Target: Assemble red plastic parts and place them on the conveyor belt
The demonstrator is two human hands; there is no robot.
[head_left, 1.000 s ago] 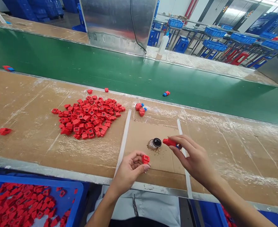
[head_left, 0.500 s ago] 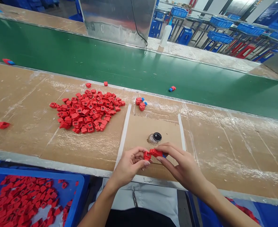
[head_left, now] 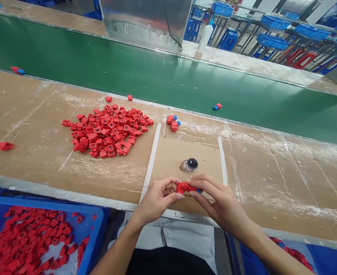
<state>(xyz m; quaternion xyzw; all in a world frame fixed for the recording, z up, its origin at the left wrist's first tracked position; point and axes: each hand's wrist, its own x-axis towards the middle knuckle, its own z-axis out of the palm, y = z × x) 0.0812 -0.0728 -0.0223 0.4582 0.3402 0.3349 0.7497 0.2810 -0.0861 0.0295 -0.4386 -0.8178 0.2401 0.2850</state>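
My left hand (head_left: pixel 157 198) and my right hand (head_left: pixel 222 202) meet low in the middle of the view, both pinching a red plastic part (head_left: pixel 185 187). It looks like two joined pieces, with a bit of blue showing at its right end, and my fingers hide part of it. Just beyond my fingertips, a small round pot with a black centre (head_left: pixel 189 165) stands on a cardboard mat (head_left: pixel 168 160), apart from both hands. White tape strips (head_left: pixel 151 164) edge the mat.
A large heap of red plastic parts (head_left: pixel 107 131) lies left of the mat, with a few red-and-blue pieces (head_left: pixel 173 123) beyond it. A blue crate (head_left: pixel 42 202) of red parts sits at lower left. A green conveyor belt (head_left: pixel 157 80) runs behind the bench.
My hands have come together from apart, bringing the red square piece from my left hand against the red piece from my right. The belt's red-and-blue piece has moved right.
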